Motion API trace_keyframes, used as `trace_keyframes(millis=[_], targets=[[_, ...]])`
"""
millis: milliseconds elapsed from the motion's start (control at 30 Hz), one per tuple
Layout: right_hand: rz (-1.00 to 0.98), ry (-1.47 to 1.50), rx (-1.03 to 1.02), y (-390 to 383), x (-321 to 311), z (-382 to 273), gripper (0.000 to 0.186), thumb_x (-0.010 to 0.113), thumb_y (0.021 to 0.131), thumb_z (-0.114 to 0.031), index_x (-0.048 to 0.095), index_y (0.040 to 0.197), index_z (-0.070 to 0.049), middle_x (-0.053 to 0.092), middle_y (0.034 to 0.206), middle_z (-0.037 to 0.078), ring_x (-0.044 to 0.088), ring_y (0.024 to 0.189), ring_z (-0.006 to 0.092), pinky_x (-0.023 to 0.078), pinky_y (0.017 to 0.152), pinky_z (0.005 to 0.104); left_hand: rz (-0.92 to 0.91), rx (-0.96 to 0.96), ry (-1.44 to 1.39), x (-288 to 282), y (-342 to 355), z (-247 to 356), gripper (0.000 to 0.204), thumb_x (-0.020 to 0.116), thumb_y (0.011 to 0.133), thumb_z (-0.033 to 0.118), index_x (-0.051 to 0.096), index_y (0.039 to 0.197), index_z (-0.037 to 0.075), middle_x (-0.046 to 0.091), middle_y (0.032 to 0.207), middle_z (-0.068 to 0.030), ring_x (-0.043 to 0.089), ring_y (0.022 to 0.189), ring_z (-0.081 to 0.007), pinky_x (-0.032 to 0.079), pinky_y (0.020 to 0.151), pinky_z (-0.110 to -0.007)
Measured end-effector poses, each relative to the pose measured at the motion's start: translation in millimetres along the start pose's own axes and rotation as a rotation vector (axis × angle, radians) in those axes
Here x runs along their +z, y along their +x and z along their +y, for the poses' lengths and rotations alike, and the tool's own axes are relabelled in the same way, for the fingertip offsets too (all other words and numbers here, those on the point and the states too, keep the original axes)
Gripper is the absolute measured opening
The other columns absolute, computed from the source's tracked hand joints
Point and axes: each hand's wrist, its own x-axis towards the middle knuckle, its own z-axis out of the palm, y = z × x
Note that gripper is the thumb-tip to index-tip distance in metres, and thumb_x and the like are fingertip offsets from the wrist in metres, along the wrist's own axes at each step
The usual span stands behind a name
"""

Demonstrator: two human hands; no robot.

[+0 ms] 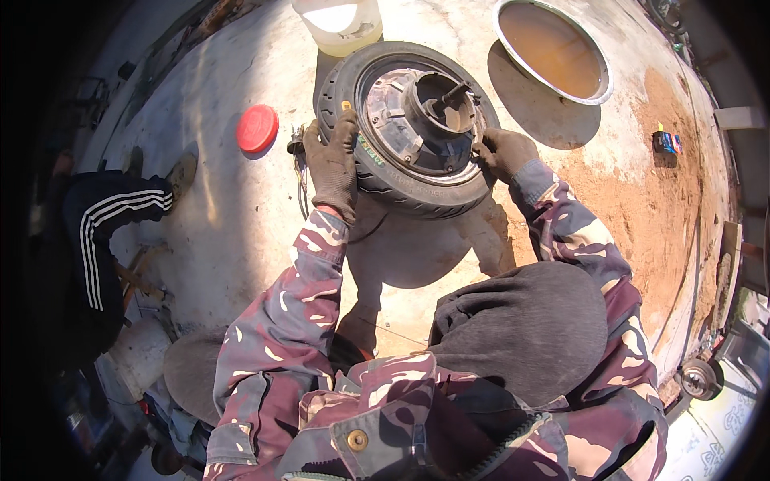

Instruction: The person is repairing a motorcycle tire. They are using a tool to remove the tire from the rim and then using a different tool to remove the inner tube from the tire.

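Note:
A scooter wheel with a black tyre [425, 200] and a metal hub [409, 140] is held tilted, hub facing up, above its shadow on the pale ground. My left hand [332, 164], in a dark knitted glove, grips the tyre's left side with fingers wrapped on it. My right hand [501, 154], gloved too, grips the wheel's right edge with bent fingers. A short threaded axle [449, 100] sticks out of the hub's centre. A cable with a dark end piece [295, 144] hangs beside my left hand.
A round basin of brown water [552, 52] is at upper right, a jug of pale liquid [337, 24] behind the wheel. A red lid [257, 128] lies left. A small blue package [666, 143] lies right. Another person's striped trouser leg and shoe [124, 200] are at left.

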Motion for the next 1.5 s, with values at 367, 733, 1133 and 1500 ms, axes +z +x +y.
trace_keyframes(millis=[367,733,1133,1500], targets=[[0.076,-0.003,0.141,-8,20,-4,0.044,0.059,0.101,-0.049,0.072,0.107,-0.008,0.075,0.106,0.021,0.071,0.103,0.042,0.054,0.09,0.0509,0.115,-0.019,-0.001,3,-17,15,0.045,0.068,0.088,0.004,0.069,0.128,0.024,0.052,0.142,-0.0289,0.053,0.132,-0.0473,0.046,0.11,-0.048],[-0.03,0.15,0.435,14,42,-2,0.054,0.057,0.101,-0.053,0.072,0.116,-0.004,0.074,0.111,0.026,0.07,0.11,0.0424,0.053,0.096,0.0471,0.224,0.012,0.071,20,-25,8,0.042,0.069,0.089,0.002,0.071,0.128,0.019,0.064,0.134,-0.0155,0.053,0.135,-0.0401,0.044,0.112,-0.048],[0.014,0.257,0.248,-5,25,7,0.04,0.067,0.098,-0.041,0.071,0.111,-0.003,0.075,0.106,0.024,0.072,0.104,0.0411,0.054,0.093,0.0466,0.132,0.097,0.021,0,-13,11,0.055,0.065,0.08,-0.005,0.065,0.129,0.021,0.06,0.135,-0.0185,0.05,0.131,-0.0463,0.045,0.11,-0.05],[0.123,0.375,0.05,-13,25,25,0.027,0.069,0.095,-0.028,0.072,0.1,-0.002,0.076,0.091,0.019,0.074,0.085,0.0362,0.056,0.078,0.0437,0.04,-0.07,0.079,8,-10,2,0.046,0.071,0.097,0.024,0.062,0.141,0.022,0.043,0.149,-0.0316,0.046,0.137,-0.0487,0.042,0.115,-0.044]])
